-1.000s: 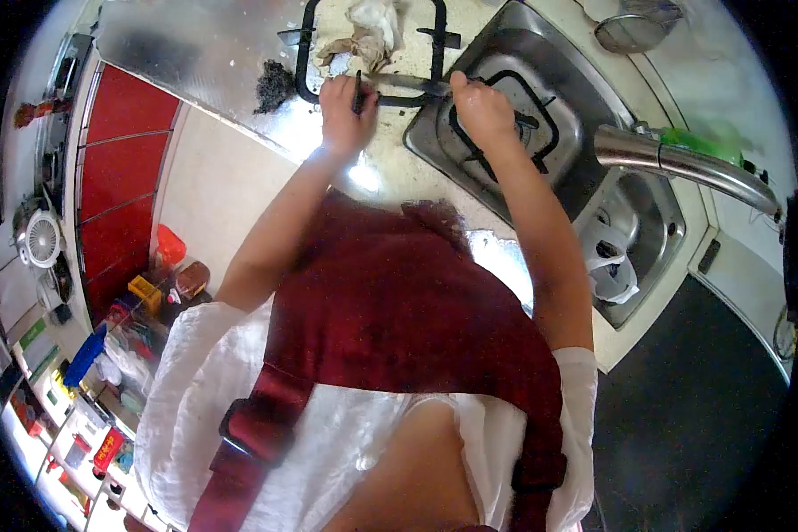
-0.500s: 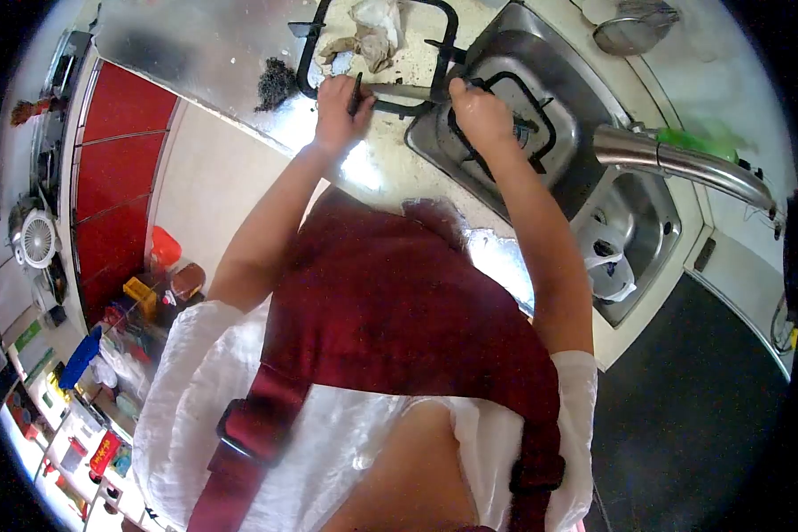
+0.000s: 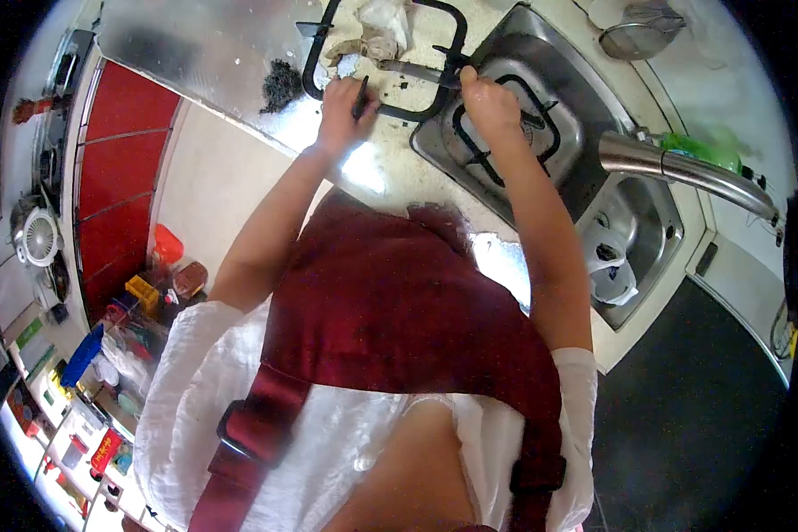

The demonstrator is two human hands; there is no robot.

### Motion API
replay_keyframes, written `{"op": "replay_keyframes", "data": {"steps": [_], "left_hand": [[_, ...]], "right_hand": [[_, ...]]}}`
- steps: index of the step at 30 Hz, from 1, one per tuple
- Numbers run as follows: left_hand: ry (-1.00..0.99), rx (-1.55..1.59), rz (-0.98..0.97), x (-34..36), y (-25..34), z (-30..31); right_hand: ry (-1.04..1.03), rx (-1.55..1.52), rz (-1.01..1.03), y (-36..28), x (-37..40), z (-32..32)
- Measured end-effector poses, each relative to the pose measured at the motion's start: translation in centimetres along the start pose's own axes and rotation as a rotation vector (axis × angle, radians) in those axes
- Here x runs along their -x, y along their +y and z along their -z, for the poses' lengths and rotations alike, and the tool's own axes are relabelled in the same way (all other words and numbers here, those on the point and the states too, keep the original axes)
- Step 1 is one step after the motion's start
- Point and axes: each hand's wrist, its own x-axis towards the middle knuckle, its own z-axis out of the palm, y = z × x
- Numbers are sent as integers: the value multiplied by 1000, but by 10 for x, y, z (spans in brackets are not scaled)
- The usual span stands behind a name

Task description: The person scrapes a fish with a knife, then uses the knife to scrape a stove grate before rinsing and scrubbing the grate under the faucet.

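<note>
A black stove grate (image 3: pixel 309 73) lies on the pale counter at the top of the head view. My left hand (image 3: pixel 341 115) is closed around its near left corner, with a dark prong sticking up between the fingers. In my right hand (image 3: pixel 494 105) is a knife (image 3: pixel 414 71), gripped by its dark handle. The blade points left across the grate's inside, beyond the near bar. Its tip lies close to a crumpled, stained cloth (image 3: pixel 377 44). Dark crumbs dot the counter under the blade.
A dark scouring pad (image 3: pixel 281 85) sits left of the grate. A second grate (image 3: pixel 554 146) rests in the steel sink (image 3: pixel 576 80) at right. The faucet (image 3: pixel 683 164) reaches over a smaller basin holding a white plastic bag (image 3: pixel 614 284). A strainer (image 3: pixel 643 31) stands behind.
My right hand and the knife have moved away from me, so the blade has gone from along the near bar to farther inside the grate. My left hand keeps its grip.
</note>
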Motion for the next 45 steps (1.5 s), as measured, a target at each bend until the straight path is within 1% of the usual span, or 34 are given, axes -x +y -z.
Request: {"op": "replay_keyframes", "data": {"steps": [1, 3, 4, 6, 7, 9, 10, 12, 13, 15, 18, 25, 27, 28, 30, 34, 36, 38, 40, 43, 45], "left_hand": [[-40, -13, 18, -2, 0, 1], [-1, -8, 11, -4, 1, 0], [26, 1, 10, -2, 2, 0], [15, -3, 17, -1, 3, 1], [10, -8, 17, -3, 3, 0], [0, -16, 11, -3, 2, 1], [-12, -27, 2, -4, 1, 1], [-1, -24, -3, -3, 3, 2], [12, -21, -9, -4, 4, 2], [-2, -10, -16, -4, 3, 2], [-12, -4, -25, -5, 2, 2], [-41, -14, -31, -4, -2, 2], [-37, -13, -30, -5, 1, 4], [-33, -11, -32, -5, 2, 4], [-27, -9, -21, -3, 3, 4], [-36, -1, -15, -5, -1, 2], [-24, -21, -31, -4, -1, 3], [-11, -35, -51, -6, 1, 3], [-31, 9, -20, -6, 6, 6], [-14, 12, -30, -5, 5, 5], [-31, 15, -23, -5, 0, 2]], "right_hand": [[7, 3, 0, -1, -1, 0], [-21, 40, -69, -6, -2, 1], [-23, 38, -67, -7, 1, 3], [-117, 0, -54, -7, 9, 10], [-121, 3, -55, -4, 14, 14], [-80, -158, 66, 3, 23, 24], [-80, -158, 66, 5, 25, 28], [-165, -19, 11, 10, 29, 33], [-165, -19, 7, 14, 30, 34], [-83, -7, 16, 19, 31, 35], [-34, 29, 21, 22, 23, 31], [23, 0, 16, 28, 12, 16], [-49, 28, 14, 29, 9, 17], [-50, 27, 14, 28, 6, 20], [-111, -64, 29, 28, 3, 27], [-94, -70, 35, 31, -3, 18], [-157, -77, 31, 28, -3, 21], [-148, -83, 39, 28, -3, 17], [-140, -92, 48, 27, -3, 16], [-140, -131, 36, 23, -4, 20], [-279, -122, -14, 18, -6, 24]]}}
